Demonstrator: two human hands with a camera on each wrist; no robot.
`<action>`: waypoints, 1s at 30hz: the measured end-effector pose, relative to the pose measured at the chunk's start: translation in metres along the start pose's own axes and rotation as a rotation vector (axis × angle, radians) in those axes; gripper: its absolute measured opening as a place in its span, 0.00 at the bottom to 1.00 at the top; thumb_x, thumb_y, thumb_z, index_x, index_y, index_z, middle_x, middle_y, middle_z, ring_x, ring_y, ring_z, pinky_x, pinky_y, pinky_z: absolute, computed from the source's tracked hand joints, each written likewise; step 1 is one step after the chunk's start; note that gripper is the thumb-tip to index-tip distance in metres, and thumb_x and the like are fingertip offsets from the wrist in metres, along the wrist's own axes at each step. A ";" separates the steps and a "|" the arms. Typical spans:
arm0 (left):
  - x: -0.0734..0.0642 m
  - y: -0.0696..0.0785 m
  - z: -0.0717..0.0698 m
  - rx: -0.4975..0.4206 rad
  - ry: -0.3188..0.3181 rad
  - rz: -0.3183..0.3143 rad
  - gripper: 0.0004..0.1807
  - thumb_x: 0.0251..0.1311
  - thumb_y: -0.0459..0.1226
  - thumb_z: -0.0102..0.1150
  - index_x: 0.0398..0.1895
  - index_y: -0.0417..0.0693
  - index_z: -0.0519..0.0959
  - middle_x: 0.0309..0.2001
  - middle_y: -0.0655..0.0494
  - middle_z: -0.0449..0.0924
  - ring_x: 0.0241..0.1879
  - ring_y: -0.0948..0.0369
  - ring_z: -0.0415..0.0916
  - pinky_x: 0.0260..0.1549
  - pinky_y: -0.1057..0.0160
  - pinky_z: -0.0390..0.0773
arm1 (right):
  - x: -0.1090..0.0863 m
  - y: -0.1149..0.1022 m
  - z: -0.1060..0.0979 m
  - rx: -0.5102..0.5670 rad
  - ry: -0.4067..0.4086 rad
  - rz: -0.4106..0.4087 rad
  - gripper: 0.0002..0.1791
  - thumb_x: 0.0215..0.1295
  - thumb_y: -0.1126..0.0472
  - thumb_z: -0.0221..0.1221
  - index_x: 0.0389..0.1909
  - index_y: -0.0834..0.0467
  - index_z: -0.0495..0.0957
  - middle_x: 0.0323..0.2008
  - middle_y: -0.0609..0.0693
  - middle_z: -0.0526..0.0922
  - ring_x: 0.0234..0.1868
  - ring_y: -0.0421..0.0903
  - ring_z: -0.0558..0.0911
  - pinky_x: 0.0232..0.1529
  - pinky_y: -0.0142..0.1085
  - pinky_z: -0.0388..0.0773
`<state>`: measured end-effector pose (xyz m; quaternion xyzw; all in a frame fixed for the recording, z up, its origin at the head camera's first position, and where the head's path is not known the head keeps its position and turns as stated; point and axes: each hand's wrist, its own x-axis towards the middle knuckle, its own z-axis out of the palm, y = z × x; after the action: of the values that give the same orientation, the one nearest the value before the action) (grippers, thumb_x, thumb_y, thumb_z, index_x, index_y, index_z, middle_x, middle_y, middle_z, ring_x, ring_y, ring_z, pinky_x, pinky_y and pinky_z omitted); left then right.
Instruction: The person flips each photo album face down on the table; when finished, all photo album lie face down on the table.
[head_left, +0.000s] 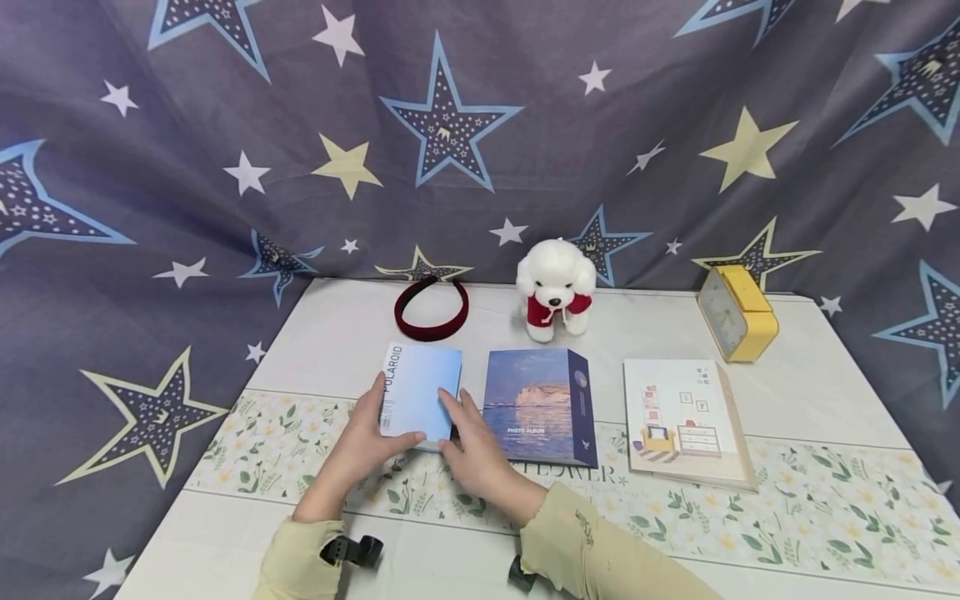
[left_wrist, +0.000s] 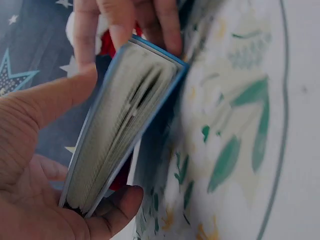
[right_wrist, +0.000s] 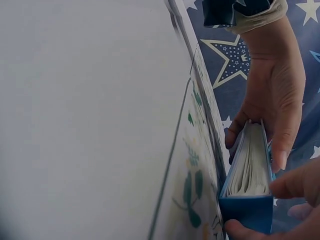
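Observation:
Both hands hold a light blue album marked POLAROID (head_left: 422, 387). At its left edge my left hand (head_left: 367, 433) grips it, thumb over the near part of the cover. My right hand (head_left: 480, 454) holds the right edge, by the spine. Seen from the left wrist, the album's page block (left_wrist: 120, 125) faces the camera, and left fingers curl beneath it. The right wrist view shows the blue spine (right_wrist: 247, 211) between the right thumb above and a finger below. Just right of it lies a PHOTO ALBUM with a seascape cover (head_left: 528, 400).
Behind the album lie a dark red headband (head_left: 427, 332) and a white plush dog (head_left: 556, 287) in red. To the right are an album with a room drawing (head_left: 678, 421) and a yellow clock (head_left: 738, 315). A star-patterned curtain (head_left: 480, 208) hangs behind the table (head_left: 427, 567).

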<state>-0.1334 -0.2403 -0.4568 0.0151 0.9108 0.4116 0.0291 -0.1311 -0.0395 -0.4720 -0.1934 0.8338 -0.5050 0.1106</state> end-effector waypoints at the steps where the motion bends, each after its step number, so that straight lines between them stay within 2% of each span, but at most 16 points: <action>1: 0.000 -0.001 0.001 0.006 -0.007 0.002 0.64 0.50 0.47 0.74 0.77 0.35 0.37 0.74 0.30 0.42 0.71 0.36 0.46 0.65 0.37 0.53 | 0.000 0.000 0.000 -0.005 0.005 -0.005 0.38 0.71 0.65 0.54 0.77 0.47 0.51 0.76 0.62 0.43 0.72 0.63 0.54 0.66 0.57 0.60; 5: 0.002 -0.004 0.003 0.037 -0.016 0.006 0.65 0.48 0.48 0.75 0.77 0.35 0.38 0.74 0.32 0.42 0.72 0.38 0.46 0.66 0.39 0.53 | 0.001 0.000 0.001 -0.008 0.017 -0.015 0.38 0.71 0.66 0.53 0.77 0.45 0.52 0.77 0.59 0.44 0.73 0.60 0.54 0.67 0.57 0.58; 15: 0.004 -0.008 0.003 0.069 -0.032 -0.037 0.64 0.51 0.48 0.73 0.77 0.36 0.36 0.75 0.32 0.41 0.73 0.39 0.43 0.68 0.41 0.49 | 0.001 0.000 0.002 -0.052 0.040 -0.050 0.38 0.70 0.67 0.54 0.77 0.46 0.51 0.76 0.58 0.49 0.72 0.59 0.58 0.67 0.56 0.59; 25: 0.005 -0.014 0.005 0.051 -0.047 0.008 0.61 0.54 0.44 0.71 0.77 0.35 0.37 0.75 0.32 0.42 0.72 0.38 0.44 0.68 0.40 0.49 | 0.000 0.002 0.002 -0.068 0.036 -0.063 0.38 0.70 0.67 0.54 0.77 0.46 0.52 0.76 0.58 0.50 0.71 0.58 0.60 0.65 0.55 0.63; 27: 0.004 -0.015 0.005 0.051 -0.052 0.010 0.60 0.54 0.44 0.71 0.77 0.35 0.38 0.75 0.33 0.42 0.73 0.38 0.44 0.68 0.40 0.49 | -0.001 0.002 0.001 -0.060 0.028 -0.065 0.38 0.70 0.66 0.54 0.77 0.46 0.52 0.76 0.58 0.50 0.69 0.58 0.64 0.59 0.49 0.71; 28: 0.004 -0.016 0.005 0.051 -0.056 0.009 0.60 0.54 0.44 0.71 0.77 0.35 0.38 0.75 0.33 0.42 0.73 0.39 0.43 0.68 0.40 0.49 | -0.001 0.002 0.001 -0.056 0.021 -0.066 0.38 0.70 0.66 0.55 0.77 0.46 0.52 0.76 0.58 0.50 0.66 0.57 0.69 0.54 0.45 0.75; 30: 0.003 -0.017 0.004 0.060 -0.068 -0.003 0.59 0.55 0.45 0.70 0.77 0.36 0.39 0.75 0.33 0.41 0.73 0.38 0.43 0.68 0.39 0.49 | -0.001 0.002 0.001 -0.040 0.011 -0.074 0.38 0.69 0.66 0.55 0.77 0.46 0.54 0.75 0.59 0.50 0.60 0.54 0.75 0.44 0.37 0.77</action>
<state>-0.1362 -0.2477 -0.4722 0.0285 0.9211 0.3835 0.0602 -0.1300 -0.0386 -0.4739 -0.2234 0.8368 -0.4929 0.0835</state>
